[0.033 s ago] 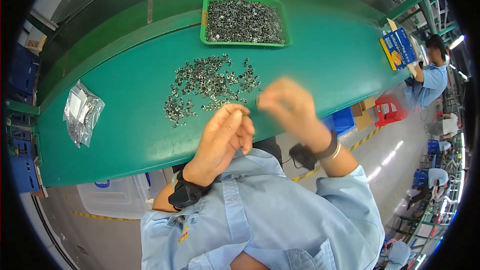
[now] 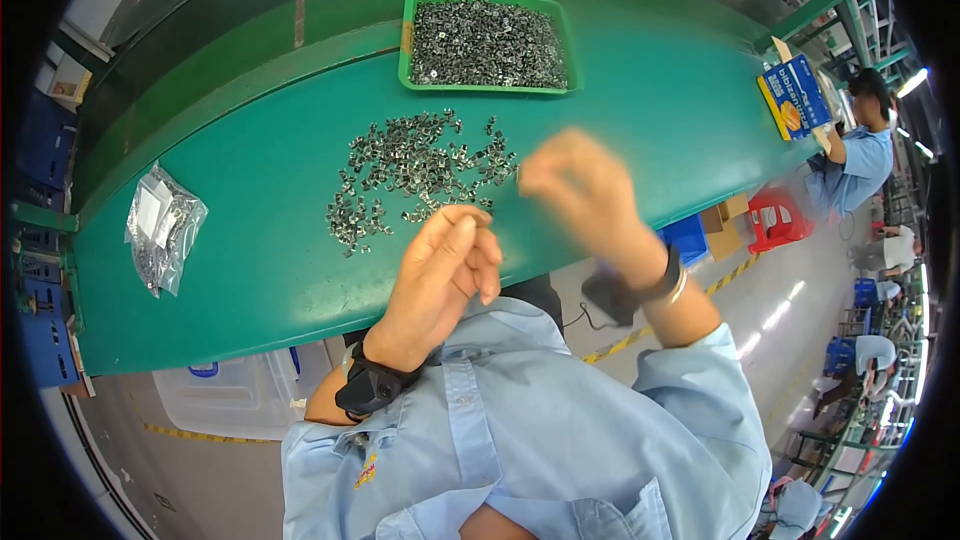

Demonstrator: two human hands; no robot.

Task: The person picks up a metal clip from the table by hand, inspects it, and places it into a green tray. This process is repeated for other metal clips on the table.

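Note:
A loose pile of small grey metal parts (image 2: 415, 170) lies spread on the green table (image 2: 250, 240). My left hand (image 2: 445, 270) hovers at the pile's near edge. Its fingers are curled together against the thumb, and whatever is inside them is hidden. My right hand (image 2: 580, 190) is raised at the pile's right edge and is blurred by motion. Its fingertips are pinched close to the outermost parts, and I cannot tell whether they hold one. Both wrists wear dark bands.
A green tray (image 2: 405, 40) full of the same metal parts stands at the table's far side. A clear plastic bag of parts (image 2: 160, 230) lies at the left. A blue and yellow box (image 2: 795, 100) sits at the right end, beside a seated person (image 2: 860, 160).

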